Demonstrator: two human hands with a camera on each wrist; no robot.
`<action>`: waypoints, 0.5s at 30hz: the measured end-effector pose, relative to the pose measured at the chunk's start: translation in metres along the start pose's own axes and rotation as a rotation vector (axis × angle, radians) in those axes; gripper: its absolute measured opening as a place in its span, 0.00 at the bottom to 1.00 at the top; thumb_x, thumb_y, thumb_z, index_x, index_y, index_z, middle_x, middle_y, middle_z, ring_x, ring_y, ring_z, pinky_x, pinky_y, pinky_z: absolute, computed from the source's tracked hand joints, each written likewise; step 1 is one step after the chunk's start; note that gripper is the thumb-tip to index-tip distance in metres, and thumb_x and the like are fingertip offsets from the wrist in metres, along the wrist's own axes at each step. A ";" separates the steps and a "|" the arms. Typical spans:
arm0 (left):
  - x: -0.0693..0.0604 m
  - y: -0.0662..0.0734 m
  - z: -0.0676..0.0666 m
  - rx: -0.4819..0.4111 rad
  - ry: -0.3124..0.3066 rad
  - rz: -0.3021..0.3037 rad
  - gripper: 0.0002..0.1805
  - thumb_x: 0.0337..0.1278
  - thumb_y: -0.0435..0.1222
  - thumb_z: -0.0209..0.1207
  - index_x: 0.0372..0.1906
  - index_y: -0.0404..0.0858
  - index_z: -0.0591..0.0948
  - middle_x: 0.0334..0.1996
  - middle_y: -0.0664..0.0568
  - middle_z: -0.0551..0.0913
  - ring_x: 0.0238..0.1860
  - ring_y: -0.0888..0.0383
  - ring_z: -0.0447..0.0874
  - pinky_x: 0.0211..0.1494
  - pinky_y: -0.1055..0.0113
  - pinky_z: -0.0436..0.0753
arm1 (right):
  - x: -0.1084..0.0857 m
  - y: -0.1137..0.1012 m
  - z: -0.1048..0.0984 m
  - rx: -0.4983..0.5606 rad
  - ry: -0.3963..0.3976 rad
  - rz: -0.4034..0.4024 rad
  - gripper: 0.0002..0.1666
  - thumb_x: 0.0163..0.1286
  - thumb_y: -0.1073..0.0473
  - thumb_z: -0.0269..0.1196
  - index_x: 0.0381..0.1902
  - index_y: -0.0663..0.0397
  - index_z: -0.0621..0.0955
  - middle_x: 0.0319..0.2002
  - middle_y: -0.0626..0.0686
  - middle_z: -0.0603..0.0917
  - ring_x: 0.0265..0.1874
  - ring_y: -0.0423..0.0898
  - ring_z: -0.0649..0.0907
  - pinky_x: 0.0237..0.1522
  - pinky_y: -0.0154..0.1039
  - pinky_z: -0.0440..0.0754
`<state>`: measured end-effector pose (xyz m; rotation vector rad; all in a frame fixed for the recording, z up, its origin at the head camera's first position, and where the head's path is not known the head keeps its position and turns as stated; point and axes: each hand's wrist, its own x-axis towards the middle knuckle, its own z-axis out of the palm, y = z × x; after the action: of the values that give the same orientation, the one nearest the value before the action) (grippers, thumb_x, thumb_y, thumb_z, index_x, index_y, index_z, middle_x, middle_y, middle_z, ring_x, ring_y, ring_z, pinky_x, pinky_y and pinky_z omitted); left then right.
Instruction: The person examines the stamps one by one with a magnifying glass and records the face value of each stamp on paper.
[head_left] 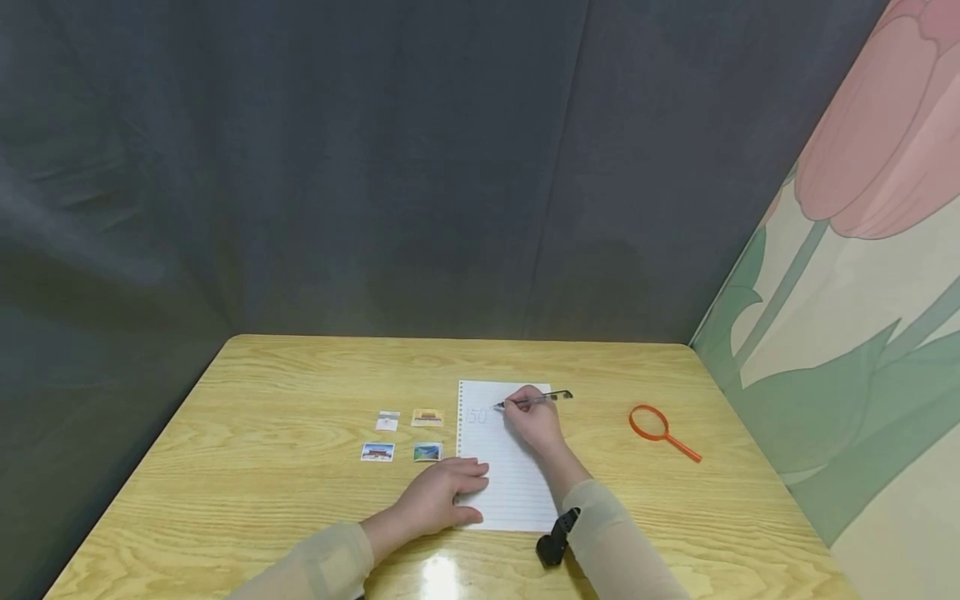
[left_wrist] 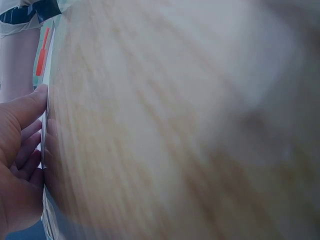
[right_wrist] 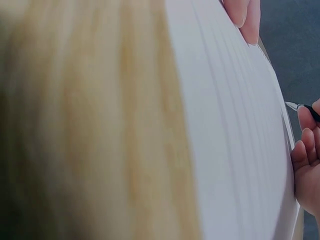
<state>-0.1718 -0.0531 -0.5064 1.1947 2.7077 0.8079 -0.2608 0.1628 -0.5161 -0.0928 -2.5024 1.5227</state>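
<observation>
My right hand [head_left: 534, 421] pinches a black-and-clear pen [head_left: 542, 398], its tip at the upper part of a lined sheet of paper [head_left: 517, 500]. "150" is written on the sheet, just left of the pen tip. In the right wrist view the pen [right_wrist: 294, 105] shows only near its tip, beside the curled fingers [right_wrist: 309, 142]. My left hand [head_left: 444, 497] rests flat on the lower left of the sheet with its fingers extended. Past the left fingertips lie several stamps, the green-blue stamp [head_left: 427, 452] nearest. The left wrist view shows the left hand [left_wrist: 20, 145] from its thumb side.
An orange-red magnifying glass [head_left: 684, 449] lies right of the paper. The other stamps are a purple-blue stamp [head_left: 377, 452], a pale stamp [head_left: 387, 421] and a yellow stamp [head_left: 427, 417]. Dark curtain [head_left: 420, 167] stands behind the wooden table [head_left: 262, 467]; a tulip-patterned wall [head_left: 847, 333] is at right.
</observation>
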 end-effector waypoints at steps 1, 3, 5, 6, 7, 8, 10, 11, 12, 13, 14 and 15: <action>0.000 0.000 0.000 -0.001 0.000 0.000 0.27 0.53 0.43 0.71 0.58 0.36 0.82 0.64 0.51 0.77 0.67 0.52 0.71 0.71 0.59 0.68 | 0.000 -0.001 -0.001 -0.004 0.002 0.003 0.02 0.61 0.62 0.65 0.30 0.55 0.82 0.28 0.49 0.82 0.29 0.45 0.79 0.34 0.37 0.78; 0.000 0.000 0.001 -0.004 0.001 0.000 0.27 0.53 0.43 0.71 0.58 0.36 0.82 0.64 0.51 0.76 0.67 0.52 0.71 0.71 0.59 0.68 | -0.001 -0.002 -0.001 -0.017 0.000 0.006 0.02 0.61 0.62 0.65 0.30 0.55 0.82 0.27 0.49 0.82 0.29 0.45 0.79 0.34 0.37 0.78; 0.000 0.000 0.000 -0.002 0.002 0.004 0.27 0.53 0.43 0.71 0.58 0.36 0.82 0.64 0.51 0.76 0.67 0.51 0.71 0.71 0.59 0.68 | 0.000 -0.003 -0.001 -0.028 -0.005 0.002 0.02 0.61 0.62 0.65 0.30 0.55 0.82 0.27 0.49 0.82 0.29 0.45 0.79 0.35 0.38 0.78; 0.000 -0.001 0.000 0.001 0.002 0.005 0.27 0.53 0.43 0.71 0.58 0.36 0.82 0.64 0.51 0.77 0.67 0.51 0.71 0.71 0.59 0.68 | 0.001 -0.002 -0.001 -0.039 -0.010 -0.006 0.02 0.61 0.62 0.65 0.30 0.55 0.82 0.27 0.49 0.82 0.29 0.45 0.79 0.34 0.37 0.78; 0.000 -0.001 0.000 0.003 0.002 0.006 0.27 0.53 0.43 0.71 0.58 0.37 0.82 0.64 0.51 0.77 0.67 0.51 0.71 0.71 0.59 0.68 | 0.001 -0.002 -0.001 -0.049 -0.014 -0.011 0.02 0.61 0.62 0.65 0.30 0.55 0.82 0.27 0.48 0.82 0.29 0.45 0.79 0.35 0.37 0.78; 0.000 -0.001 0.000 0.002 0.002 0.006 0.27 0.53 0.43 0.71 0.58 0.37 0.82 0.64 0.51 0.77 0.67 0.51 0.71 0.70 0.59 0.68 | 0.001 -0.002 -0.001 -0.055 -0.017 -0.019 0.02 0.61 0.62 0.65 0.30 0.55 0.82 0.27 0.48 0.82 0.29 0.44 0.79 0.35 0.37 0.78; 0.000 -0.001 -0.001 0.000 0.002 0.006 0.27 0.53 0.43 0.71 0.58 0.37 0.83 0.64 0.51 0.77 0.67 0.51 0.71 0.70 0.59 0.69 | 0.002 -0.001 -0.001 -0.072 -0.023 -0.038 0.02 0.60 0.62 0.65 0.29 0.55 0.81 0.26 0.47 0.82 0.28 0.44 0.79 0.35 0.37 0.78; 0.000 -0.001 -0.001 -0.002 0.001 0.005 0.27 0.53 0.43 0.71 0.58 0.37 0.83 0.64 0.51 0.77 0.67 0.51 0.71 0.70 0.59 0.69 | 0.002 -0.001 -0.001 -0.080 -0.027 -0.049 0.02 0.60 0.62 0.65 0.29 0.55 0.81 0.26 0.47 0.82 0.28 0.44 0.79 0.34 0.37 0.78; 0.000 -0.001 -0.001 -0.004 0.001 0.004 0.27 0.53 0.43 0.71 0.58 0.37 0.83 0.64 0.50 0.77 0.67 0.51 0.71 0.70 0.59 0.69 | 0.002 -0.001 -0.001 -0.089 -0.029 -0.063 0.02 0.60 0.63 0.65 0.28 0.55 0.81 0.25 0.46 0.81 0.28 0.43 0.79 0.34 0.38 0.78; 0.000 -0.001 -0.001 -0.005 0.001 0.003 0.27 0.53 0.43 0.71 0.58 0.37 0.83 0.64 0.50 0.77 0.67 0.51 0.71 0.71 0.59 0.68 | 0.002 -0.001 -0.002 -0.090 -0.028 -0.065 0.03 0.59 0.63 0.65 0.28 0.54 0.80 0.25 0.47 0.81 0.28 0.44 0.79 0.34 0.38 0.78; 0.000 -0.001 0.000 -0.007 0.000 0.003 0.27 0.53 0.43 0.71 0.58 0.36 0.82 0.64 0.50 0.77 0.67 0.51 0.71 0.71 0.59 0.68 | 0.002 -0.001 -0.002 -0.094 -0.028 -0.073 0.03 0.59 0.64 0.65 0.27 0.54 0.80 0.24 0.47 0.81 0.28 0.44 0.79 0.33 0.38 0.78; 0.000 -0.001 0.000 -0.008 0.000 0.004 0.27 0.53 0.43 0.71 0.58 0.36 0.82 0.64 0.50 0.77 0.67 0.51 0.71 0.71 0.59 0.68 | 0.002 -0.001 -0.003 -0.098 -0.027 -0.076 0.04 0.59 0.64 0.65 0.26 0.53 0.80 0.23 0.47 0.80 0.27 0.44 0.78 0.33 0.38 0.77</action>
<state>-0.1721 -0.0536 -0.5067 1.1982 2.7004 0.8184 -0.2625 0.1652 -0.5138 0.0083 -2.5703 1.3816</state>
